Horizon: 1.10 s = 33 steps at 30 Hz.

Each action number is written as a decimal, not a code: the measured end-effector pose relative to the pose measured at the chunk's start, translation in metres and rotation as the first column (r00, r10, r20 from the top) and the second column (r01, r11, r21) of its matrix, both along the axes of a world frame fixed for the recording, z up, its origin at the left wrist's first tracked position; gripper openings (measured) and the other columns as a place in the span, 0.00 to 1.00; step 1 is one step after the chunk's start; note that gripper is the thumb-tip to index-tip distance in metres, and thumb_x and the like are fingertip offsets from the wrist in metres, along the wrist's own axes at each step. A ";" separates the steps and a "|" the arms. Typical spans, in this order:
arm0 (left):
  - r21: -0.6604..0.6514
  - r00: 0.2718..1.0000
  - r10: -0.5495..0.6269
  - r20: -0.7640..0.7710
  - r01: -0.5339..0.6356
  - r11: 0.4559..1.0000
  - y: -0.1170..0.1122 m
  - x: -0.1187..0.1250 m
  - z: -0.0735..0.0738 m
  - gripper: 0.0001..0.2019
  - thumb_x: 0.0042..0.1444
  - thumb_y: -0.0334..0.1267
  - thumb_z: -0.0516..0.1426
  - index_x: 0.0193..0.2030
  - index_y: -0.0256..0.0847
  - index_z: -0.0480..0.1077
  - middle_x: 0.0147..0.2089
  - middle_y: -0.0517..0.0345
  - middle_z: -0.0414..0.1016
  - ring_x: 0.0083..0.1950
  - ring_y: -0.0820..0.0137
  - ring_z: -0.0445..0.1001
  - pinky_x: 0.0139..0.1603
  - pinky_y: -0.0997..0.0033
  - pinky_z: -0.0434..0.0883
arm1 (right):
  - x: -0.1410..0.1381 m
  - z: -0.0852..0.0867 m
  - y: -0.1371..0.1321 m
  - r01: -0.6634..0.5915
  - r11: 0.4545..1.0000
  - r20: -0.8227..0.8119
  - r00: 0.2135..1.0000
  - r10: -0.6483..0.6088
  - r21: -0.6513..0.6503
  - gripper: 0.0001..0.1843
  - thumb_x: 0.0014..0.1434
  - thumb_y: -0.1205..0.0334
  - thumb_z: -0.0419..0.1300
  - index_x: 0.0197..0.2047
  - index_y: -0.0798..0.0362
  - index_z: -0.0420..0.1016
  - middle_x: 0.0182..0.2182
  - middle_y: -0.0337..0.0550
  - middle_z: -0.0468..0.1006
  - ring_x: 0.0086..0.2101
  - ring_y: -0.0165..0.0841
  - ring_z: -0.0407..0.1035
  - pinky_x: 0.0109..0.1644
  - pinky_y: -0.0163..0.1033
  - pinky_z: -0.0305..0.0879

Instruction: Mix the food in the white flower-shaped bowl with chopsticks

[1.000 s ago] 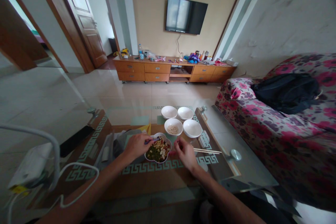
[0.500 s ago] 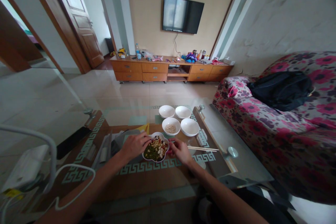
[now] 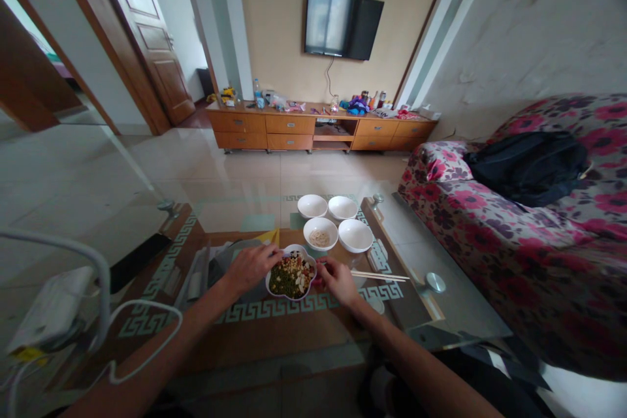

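Note:
A flower-shaped white bowl [image 3: 272, 287] full of mixed green, red and pale beans stands on the glass coffee table [image 3: 455, 313]. My left hand [image 3: 249, 266] curls round its left rim. On the opposite rim my right hand [image 3: 334, 279] grips with bent fingers. Just behind stand several round white bowls; one bowl [image 3: 320, 233] holds a few pale beans, and another white bowl [image 3: 356, 236] beside it looks bare. A pair of chopsticks [image 3: 379, 275] lies to the right of my right hand.
A floral sofa [image 3: 514, 241] with a black bag [image 3: 531, 166] runs along the right. A white device with cables [image 3: 53, 313] sits at the left table edge. A wooden TV cabinet [image 3: 318, 130] and wall television [image 3: 343, 23] stand across the tiled floor.
My left hand let go of a small dark object it held over the bowl a second ago. Both hands have closed in on the bowl's rim.

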<state>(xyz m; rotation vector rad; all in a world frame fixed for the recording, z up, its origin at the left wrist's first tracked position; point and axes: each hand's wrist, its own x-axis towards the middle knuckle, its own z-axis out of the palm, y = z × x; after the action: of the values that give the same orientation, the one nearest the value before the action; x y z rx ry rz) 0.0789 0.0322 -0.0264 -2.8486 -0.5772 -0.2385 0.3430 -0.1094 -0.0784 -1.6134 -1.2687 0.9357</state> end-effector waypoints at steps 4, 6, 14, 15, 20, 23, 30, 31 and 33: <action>0.010 0.999 -0.028 0.018 0.028 1.000 -0.001 0.001 0.001 0.15 0.70 0.27 0.57 0.58 0.42 0.78 0.51 0.51 0.82 0.46 0.62 0.81 0.38 0.68 0.75 | -0.001 0.001 0.000 -0.001 1.000 0.006 1.000 0.001 0.007 0.36 0.70 0.29 0.55 0.50 0.55 0.82 0.35 0.50 0.88 0.32 0.42 0.83 0.32 0.39 0.75; -0.003 0.999 -0.034 0.024 0.034 0.999 -0.001 0.002 0.002 0.15 0.70 0.25 0.56 0.58 0.42 0.78 0.50 0.50 0.82 0.46 0.62 0.81 0.38 0.68 0.76 | -0.001 0.001 0.000 0.003 1.000 0.010 1.000 -0.003 0.010 0.36 0.69 0.28 0.55 0.50 0.55 0.82 0.35 0.49 0.88 0.32 0.42 0.83 0.33 0.39 0.75; -0.077 0.999 -0.014 0.037 0.017 0.997 -0.002 0.004 0.002 0.17 0.69 0.24 0.56 0.58 0.44 0.77 0.51 0.49 0.82 0.49 0.62 0.80 0.41 0.68 0.76 | -0.001 0.001 0.000 -0.001 1.000 0.032 0.999 0.001 0.007 0.36 0.70 0.28 0.54 0.50 0.54 0.83 0.35 0.48 0.88 0.32 0.41 0.83 0.32 0.38 0.74; -0.081 0.999 -0.014 0.038 0.017 0.997 -0.001 0.004 0.001 0.17 0.69 0.25 0.56 0.58 0.44 0.77 0.51 0.49 0.82 0.48 0.62 0.80 0.41 0.68 0.75 | -0.002 0.001 0.000 -0.002 1.000 0.033 0.999 0.002 0.004 0.35 0.70 0.29 0.54 0.50 0.54 0.83 0.34 0.47 0.88 0.31 0.40 0.83 0.32 0.38 0.74; -0.122 0.997 0.007 0.082 0.003 0.993 0.000 0.006 0.000 0.14 0.69 0.26 0.56 0.55 0.45 0.78 0.49 0.50 0.81 0.45 0.64 0.79 0.39 0.69 0.73 | -0.002 0.003 -0.001 -0.001 1.000 0.033 0.999 0.001 0.000 0.33 0.71 0.31 0.55 0.50 0.54 0.82 0.34 0.47 0.88 0.32 0.41 0.84 0.33 0.38 0.74; -0.121 0.994 0.021 0.103 -0.009 0.993 -0.001 0.005 0.000 0.14 0.70 0.27 0.56 0.54 0.45 0.79 0.48 0.51 0.81 0.43 0.65 0.78 0.38 0.69 0.72 | -0.002 0.004 -0.002 -0.005 1.000 0.039 0.999 0.005 -0.005 0.33 0.71 0.32 0.55 0.50 0.54 0.82 0.34 0.47 0.89 0.32 0.41 0.84 0.33 0.38 0.74; -0.252 0.935 0.196 0.295 -0.122 0.960 -0.008 0.013 0.013 0.14 0.76 0.39 0.54 0.50 0.47 0.83 0.49 0.54 0.82 0.40 0.69 0.78 0.37 0.70 0.69 | -0.004 0.004 -0.001 0.019 1.000 0.089 0.996 -0.018 -0.001 0.34 0.71 0.31 0.53 0.49 0.54 0.83 0.35 0.48 0.88 0.32 0.41 0.83 0.32 0.37 0.72; -0.279 0.917 0.229 0.327 -0.138 0.950 -0.008 0.019 0.017 0.15 0.77 0.41 0.54 0.50 0.47 0.83 0.50 0.54 0.82 0.41 0.69 0.79 0.38 0.70 0.69 | -0.005 0.003 0.000 0.026 1.000 0.101 0.995 -0.027 0.004 0.33 0.71 0.32 0.53 0.49 0.53 0.83 0.36 0.48 0.88 0.32 0.41 0.83 0.32 0.37 0.72; -0.326 0.892 0.272 0.360 -0.153 0.933 -0.006 0.034 0.024 0.16 0.77 0.44 0.53 0.50 0.47 0.84 0.50 0.54 0.82 0.43 0.68 0.79 0.40 0.70 0.69 | -0.006 0.003 0.000 0.032 0.999 0.133 0.991 -0.034 0.018 0.31 0.71 0.35 0.54 0.48 0.53 0.83 0.36 0.48 0.88 0.33 0.41 0.83 0.33 0.37 0.72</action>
<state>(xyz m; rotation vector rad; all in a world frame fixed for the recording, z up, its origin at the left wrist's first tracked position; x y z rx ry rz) 0.1128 0.0260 -0.0021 -2.9882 -1.0848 -0.7704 0.3373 -0.1093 -0.0749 -1.7027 -1.3320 0.8068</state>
